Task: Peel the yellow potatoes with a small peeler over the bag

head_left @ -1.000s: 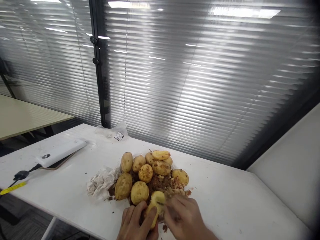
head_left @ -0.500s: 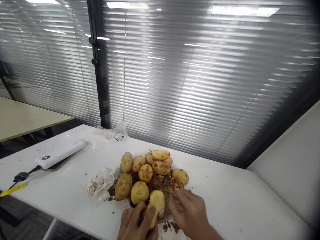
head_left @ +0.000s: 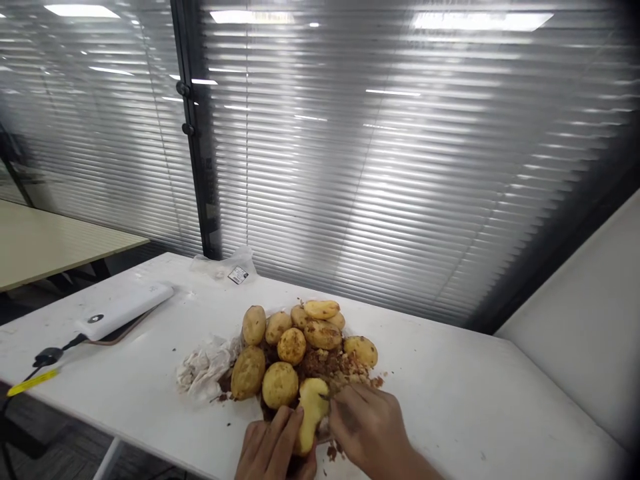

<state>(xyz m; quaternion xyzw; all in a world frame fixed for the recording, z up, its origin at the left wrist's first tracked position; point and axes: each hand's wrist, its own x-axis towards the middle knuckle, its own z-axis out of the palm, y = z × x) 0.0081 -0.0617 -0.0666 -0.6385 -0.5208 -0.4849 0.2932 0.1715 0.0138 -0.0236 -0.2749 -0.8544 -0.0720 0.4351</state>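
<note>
My left hand (head_left: 274, 443) is closed round a mostly peeled, pale yellow potato (head_left: 313, 404) near the table's front edge. At the potato's right side is my right hand (head_left: 367, 423), its fingers pinched on a small thin tool (head_left: 325, 397). Only the dark tip of that tool shows against the flesh; my fingers hide the rest, so its kind is unclear. Just beyond lie several potatoes, among them a round one (head_left: 280, 385) and a larger brown-skinned one (head_left: 248, 372). Brown peelings (head_left: 320, 363) are heaped between them and my right hand.
Crumpled white paper or plastic (head_left: 207, 367) lies left of the potatoes. A white power bank (head_left: 127, 310) with a cable sits farther left on the white table (head_left: 450, 387). A clear plastic bag (head_left: 225, 265) rests at the back edge, before the window blinds (head_left: 300, 167).
My right hand has moved slightly left, bringing the tool's tip against the potato's upper right side. My left hand keeps its hold, with the potato turned a little.
</note>
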